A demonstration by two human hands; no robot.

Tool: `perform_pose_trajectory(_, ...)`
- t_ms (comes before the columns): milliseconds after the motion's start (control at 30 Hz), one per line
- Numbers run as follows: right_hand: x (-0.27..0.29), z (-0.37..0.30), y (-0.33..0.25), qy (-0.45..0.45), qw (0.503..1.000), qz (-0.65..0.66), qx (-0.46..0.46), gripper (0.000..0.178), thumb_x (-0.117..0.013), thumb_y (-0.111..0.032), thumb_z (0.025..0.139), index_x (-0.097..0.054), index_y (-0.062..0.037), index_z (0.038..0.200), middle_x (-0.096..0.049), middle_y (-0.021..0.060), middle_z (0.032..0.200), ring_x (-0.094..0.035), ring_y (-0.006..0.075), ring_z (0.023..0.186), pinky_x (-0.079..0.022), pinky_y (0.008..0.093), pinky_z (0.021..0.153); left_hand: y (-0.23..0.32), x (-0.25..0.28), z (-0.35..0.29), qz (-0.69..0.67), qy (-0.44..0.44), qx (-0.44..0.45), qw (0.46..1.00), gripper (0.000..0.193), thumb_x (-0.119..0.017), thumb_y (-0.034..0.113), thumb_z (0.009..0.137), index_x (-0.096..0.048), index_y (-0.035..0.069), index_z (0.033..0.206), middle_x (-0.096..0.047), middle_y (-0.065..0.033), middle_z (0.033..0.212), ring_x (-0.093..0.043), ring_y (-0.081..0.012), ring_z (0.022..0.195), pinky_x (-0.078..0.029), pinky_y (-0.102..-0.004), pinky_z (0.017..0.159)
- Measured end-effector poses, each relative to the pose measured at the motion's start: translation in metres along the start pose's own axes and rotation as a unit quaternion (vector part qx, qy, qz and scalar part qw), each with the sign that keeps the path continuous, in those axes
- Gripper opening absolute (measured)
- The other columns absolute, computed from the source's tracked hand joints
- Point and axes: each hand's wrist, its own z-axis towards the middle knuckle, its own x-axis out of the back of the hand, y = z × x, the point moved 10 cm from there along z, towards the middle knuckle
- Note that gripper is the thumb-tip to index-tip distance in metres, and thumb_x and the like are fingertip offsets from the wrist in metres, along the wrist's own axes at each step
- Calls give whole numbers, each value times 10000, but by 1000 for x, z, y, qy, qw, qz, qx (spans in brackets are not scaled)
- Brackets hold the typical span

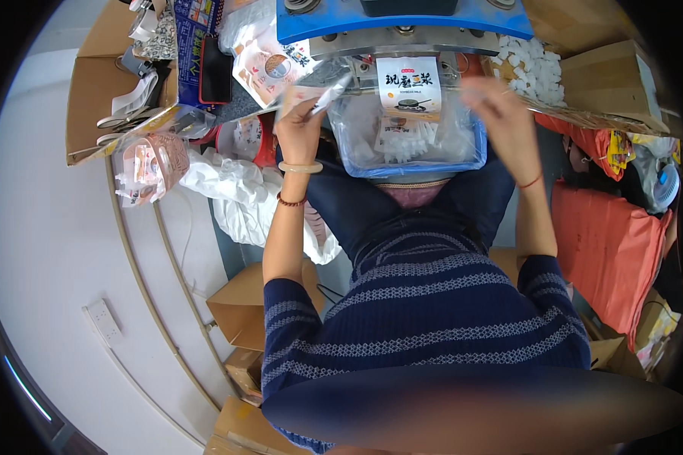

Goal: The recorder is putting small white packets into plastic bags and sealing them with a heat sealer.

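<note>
My left hand (299, 125) has its fingers closed on the edge of a clear-and-white pouch (331, 94), held up beside the table's front edge. Over on the other side, my right hand (506, 110) is raised near the white caps; its fingers are smeared by motion, so a hold cannot be made out. Between the two hands, a white printed spout pouch (408, 89) hangs at the front of a blue-topped machine (406, 29). Below it, a blue bin (411, 170) lined with clear plastic stands between my knees, with several pouches inside.
Flat printed pouches (272, 64) lie piled at the table's left, beside a dark phone (215, 79). Small white caps (535, 72) are heaped at the right, near a cardboard box (616, 83). A pink basket (167, 155) hangs at far left; an orange-red sack (605, 254) stands right.
</note>
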Motion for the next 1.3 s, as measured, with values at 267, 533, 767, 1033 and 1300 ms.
perform_pose_trajectory(267,-37,29,-72,-34,994,107,-6,221,-694,-119,840,-679,-32,1042,-674,77,944,-613,185,773,-488,283,699,75,-32,-21,-304,-177,111,930,189,-757,92,819,-729,-17,971,-657,18,776,-492,-16,667,-394,-185,574)
perform_pose_trajectory(533,-72,28,-45,-256,961,-60,89,248,-605,-205,909,-674,-49,1090,-673,152,954,-648,299,860,-501,362,749,85,-90,-50,-353,-455,172,799,208,-711,106,866,-707,-44,1011,-717,-69,901,-633,-77,788,-509,-213,722)
perform_pose_trajectory(767,-18,42,12,-51,946,-314,64,257,-575,-256,908,-642,-18,977,-666,198,965,-643,379,842,-512,449,735,57,-148,-22,-550,-366,344,667,300,-623,102,918,-608,-88,1150,-674,-140,1083,-667,-193,942,-539,-330,848)
perform_pose_trajectory(1033,21,41,147,-105,927,-346,-104,194,-541,-107,841,-613,-13,995,-650,226,934,-615,421,898,-481,473,767,27,-139,13,-422,-296,257,817,312,-682,193,893,-639,-52,1082,-687,-112,1000,-662,-179,893,-539,-330,787)
perform_pose_trajectory(1300,68,21,104,118,963,-215,-113,220,-631,-184,892,-616,-2,1015,-666,156,993,-652,290,868,-503,359,758,8,-51,15,149,-54,-256,954,540,-687,110,784,-517,18,1288,-528,-211,1311,-479,-379,1231,-363,-462,1036)
